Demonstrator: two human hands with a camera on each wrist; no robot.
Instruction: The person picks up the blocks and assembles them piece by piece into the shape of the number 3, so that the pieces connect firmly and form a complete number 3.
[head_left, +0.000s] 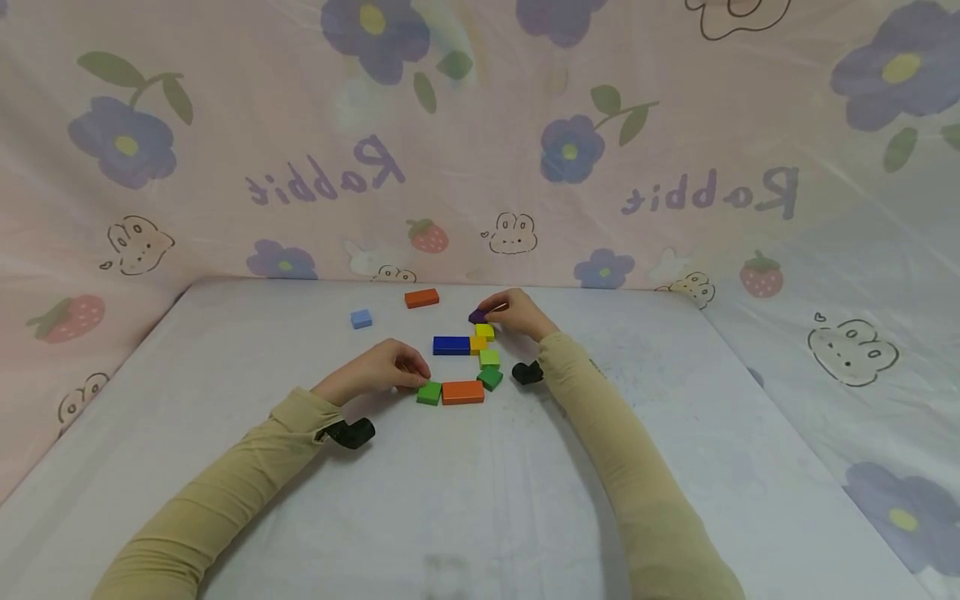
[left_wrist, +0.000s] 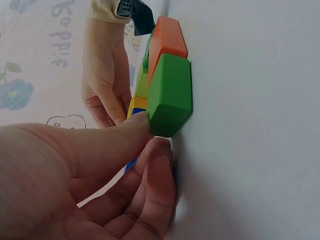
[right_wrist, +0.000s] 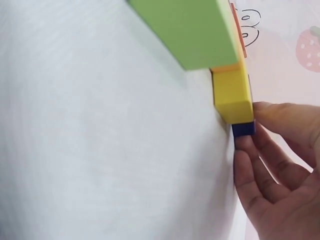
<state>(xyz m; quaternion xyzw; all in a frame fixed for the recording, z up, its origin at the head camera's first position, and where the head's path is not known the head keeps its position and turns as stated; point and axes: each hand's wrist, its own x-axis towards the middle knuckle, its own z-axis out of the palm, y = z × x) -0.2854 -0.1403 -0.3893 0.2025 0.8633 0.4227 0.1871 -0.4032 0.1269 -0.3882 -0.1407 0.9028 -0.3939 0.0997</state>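
Note:
My left hand (head_left: 386,367) is low over the table with its fingers curled, thumb tip and forefinger at the left end of a green block (head_left: 429,393). In the left wrist view the thumb (left_wrist: 132,122) meets that block's corner. An orange block (head_left: 462,392) lies against the green one. My right hand (head_left: 517,312) pinches a small purple block (head_left: 476,317) between thumb and fingers at the far end of the row. Just in front of it lies a yellow block (head_left: 485,332), which partly covers the purple one in the right wrist view.
A dark blue block (head_left: 452,346) and a yellow-orange one (head_left: 477,345) lie mid-row, with a lime block (head_left: 489,359) and a dark green block (head_left: 491,379) nearer. Apart from these, a light blue block (head_left: 362,319) and an orange-red block (head_left: 422,298) lie back left. A patterned cloth stands behind.

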